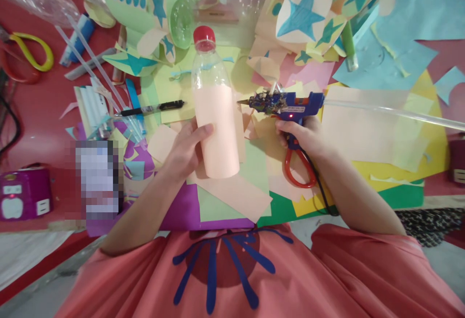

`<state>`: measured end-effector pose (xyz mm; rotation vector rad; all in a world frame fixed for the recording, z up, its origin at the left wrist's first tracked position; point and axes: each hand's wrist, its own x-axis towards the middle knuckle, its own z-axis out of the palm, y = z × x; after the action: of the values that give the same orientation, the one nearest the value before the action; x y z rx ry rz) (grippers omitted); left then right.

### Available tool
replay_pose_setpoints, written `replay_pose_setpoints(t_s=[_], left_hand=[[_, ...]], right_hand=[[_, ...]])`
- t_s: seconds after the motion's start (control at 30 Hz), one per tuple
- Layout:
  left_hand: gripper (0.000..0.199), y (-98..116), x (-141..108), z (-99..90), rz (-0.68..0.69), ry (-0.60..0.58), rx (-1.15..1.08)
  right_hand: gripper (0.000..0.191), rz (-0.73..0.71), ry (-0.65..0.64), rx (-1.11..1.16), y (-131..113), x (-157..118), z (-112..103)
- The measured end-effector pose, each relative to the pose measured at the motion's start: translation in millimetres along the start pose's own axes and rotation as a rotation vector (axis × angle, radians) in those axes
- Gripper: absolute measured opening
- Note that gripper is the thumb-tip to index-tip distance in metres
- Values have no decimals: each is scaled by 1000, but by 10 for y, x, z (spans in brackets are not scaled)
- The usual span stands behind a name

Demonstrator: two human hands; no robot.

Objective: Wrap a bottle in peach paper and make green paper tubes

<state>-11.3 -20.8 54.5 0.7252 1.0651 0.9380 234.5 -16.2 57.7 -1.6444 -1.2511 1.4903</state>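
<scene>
A clear plastic bottle (217, 129) with a red cap stands out in the middle, its lower body wrapped in pale peach paper. My left hand (187, 148) grips it from the left side, thumb over the paper. In my right hand (307, 134) is a blue glue gun (298, 103), held by the handle with a small red light lit. Its nozzle points left and lies close to the bottle; whether they touch I cannot tell. A clear glue stick (392, 112) sticks out of the gun's rear. Red-handled scissors (300, 167) lie below the gun.
Coloured paper sheets and scraps cover the red table (36, 129). A black pen (152, 108) lies left of the bottle. Further left are a phone (100, 180), yellow-handled scissors (34, 51) and a purple power socket box (25, 194). Paper-covered bottles with blue stars (303, 12) fill the back.
</scene>
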Motion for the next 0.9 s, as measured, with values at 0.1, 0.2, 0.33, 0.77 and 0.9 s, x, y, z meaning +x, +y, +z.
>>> replay_pose_setpoints(t_s=[0.1, 0.2, 0.33, 0.77, 0.9], left_hand=[[41, 13, 2, 8, 4, -13, -12], [40, 34, 6, 21, 0, -14, -11], [42, 36, 23, 3, 21, -12, -27], [42, 66, 64, -28, 46, 49, -39], [42, 75, 72, -30, 64, 65, -67]], right_hand=[[29, -2, -23, -9, -17, -7, 9], [28, 1, -36, -25, -41, -16, 15], [29, 9, -60, -57, -85, -31, 21], [23, 32, -81, -72, -65, -52, 54], [24, 18, -96, -132, -27, -42, 28]])
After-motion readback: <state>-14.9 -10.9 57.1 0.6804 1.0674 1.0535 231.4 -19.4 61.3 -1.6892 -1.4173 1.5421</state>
